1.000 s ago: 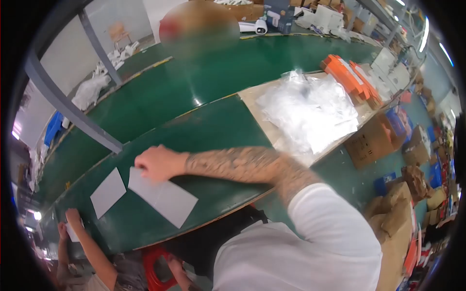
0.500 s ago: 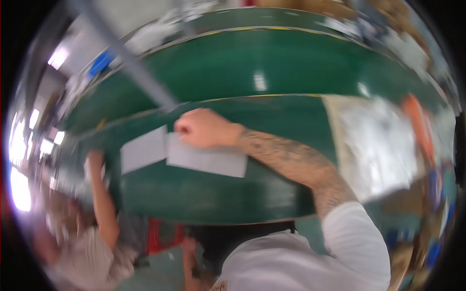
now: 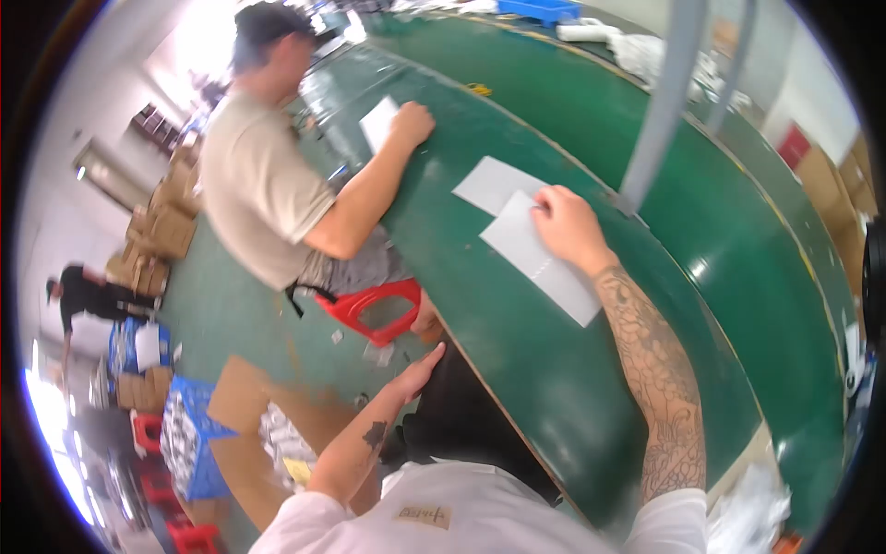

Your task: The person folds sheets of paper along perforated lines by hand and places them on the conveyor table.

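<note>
My right hand (image 3: 565, 223) rests over the green table with its fingers curled together at the upper end of a creased white sheet (image 3: 544, 268). That sheet lies flat and meets a second white sheet (image 3: 498, 183) just beyond it. My left hand (image 3: 421, 373) is below the table edge beside my dark-clothed leg, its fingers stretched out and holding nothing. Farther up the table, a co-worker's hand (image 3: 413, 123) is at another white sheet (image 3: 378, 125).
The seated co-worker (image 3: 263, 175) is at the left on a red stool (image 3: 374, 312). A grey post (image 3: 663, 111) rises beyond my right hand. An open cardboard box (image 3: 245, 397) and a blue crate (image 3: 192, 443) stand on the floor. Clear plastic (image 3: 752, 503) lies at lower right.
The view has swung left, bringing the co-worker and my left hand into clearer sight. The gap between the two nearer sheets has closed; my right hand remains at the creased one.
</note>
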Motion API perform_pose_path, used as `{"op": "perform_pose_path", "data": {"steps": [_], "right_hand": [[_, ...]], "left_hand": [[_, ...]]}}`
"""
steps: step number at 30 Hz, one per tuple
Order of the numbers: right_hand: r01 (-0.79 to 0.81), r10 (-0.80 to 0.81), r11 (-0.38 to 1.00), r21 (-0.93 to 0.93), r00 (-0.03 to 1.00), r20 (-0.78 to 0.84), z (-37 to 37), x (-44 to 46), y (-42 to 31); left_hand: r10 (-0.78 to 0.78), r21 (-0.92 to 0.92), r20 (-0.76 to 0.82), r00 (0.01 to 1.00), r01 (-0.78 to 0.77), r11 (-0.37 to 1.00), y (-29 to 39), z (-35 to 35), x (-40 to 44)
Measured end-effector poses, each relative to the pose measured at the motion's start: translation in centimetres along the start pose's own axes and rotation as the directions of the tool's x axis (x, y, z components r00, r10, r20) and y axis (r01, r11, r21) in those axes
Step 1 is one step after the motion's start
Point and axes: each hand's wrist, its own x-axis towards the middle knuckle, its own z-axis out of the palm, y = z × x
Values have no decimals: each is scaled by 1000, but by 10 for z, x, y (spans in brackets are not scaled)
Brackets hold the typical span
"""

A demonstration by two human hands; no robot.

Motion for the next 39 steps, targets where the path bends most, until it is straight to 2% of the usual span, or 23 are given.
{"op": "perform_pose_path", "data": {"steps": [3, 5, 6, 8, 9, 11, 12, 14, 15, 17, 18, 21, 27, 31, 33, 34, 37, 39], "right_hand": [[43, -42, 999, 7, 998, -48, 0, -6, 2], [59, -59, 998, -1, 998, -33, -2, -7, 4], [62, -62, 998, -8, 998, -8, -3, -7, 5], [48, -48, 999, 23, 999, 16, -4, -5, 4], [38, -39, 999, 16, 999, 36, -4, -4, 3], [44, -44, 999, 5, 997, 68, -3, 0, 2], [35, -31, 999, -42, 995, 90, -3, 2, 2], [33, -22, 995, -93, 992, 122, -2, 4, 4], [25, -3, 989, -148, 989, 148, -1, 6, 5], [16, 19, 979, -202, 985, 169, 2, 9, 6], [9, 23, 984, -179, 984, 177, 1, 10, 6], [-19, 48, 988, -154, 981, 186, 2, 20, 7], [-51, 64, 988, -147, 994, 85, 8, 41, -2], [-150, 154, 988, -36, 979, 135, 1, 45, -8], [-128, 135, 987, -93, 988, 77, 0, 42, -11], [-151, 159, 986, -78, 982, 107, -3, 43, -12], [-212, 220, 975, -66, 963, 157, -7, 46, -12], [-207, 216, 976, -71, 963, 159, -8, 48, -15]], "left_hand": [[-33, -14, -48, 998, 32, 999, 16, 12, -15], [-161, -25, -25, 987, 161, 987, 18, 12, -16], [-171, -72, -39, 985, 168, 983, 14, 10, -13], [-110, -163, 74, 991, 120, 979, 2, -2, 0], [-100, -195, 63, 993, 111, 975, -11, -10, 12], [-150, 48, 19, 988, 149, 988, -36, -26, 41], [-146, 27, 19, 989, 145, 989, -40, -29, 44], [-192, 354, -16, 981, 185, 917, -50, -39, 50], [-192, 344, -15, 981, 185, 921, -66, -48, 62], [-191, 531, 50, 980, 136, 836, -109, -68, 97], [-188, 533, 51, 981, 132, 836, -122, -71, 106], [-352, 512, 111, 930, 250, 822, -142, -74, 120], [-339, 544, 16, 941, 276, 793, -116, -88, 140], [-256, 557, -77, 963, 255, 790, -70, -124, 162], [-145, 612, -133, 981, 196, 766, -29, -141, 161], [-65, 661, -157, 985, 154, 735, 0, -149, 160], [299, 842, -162, 940, -26, 539, 138, -164, 166], [563, 947, -91, 821, -102, 303, 246, -169, 168]]}}
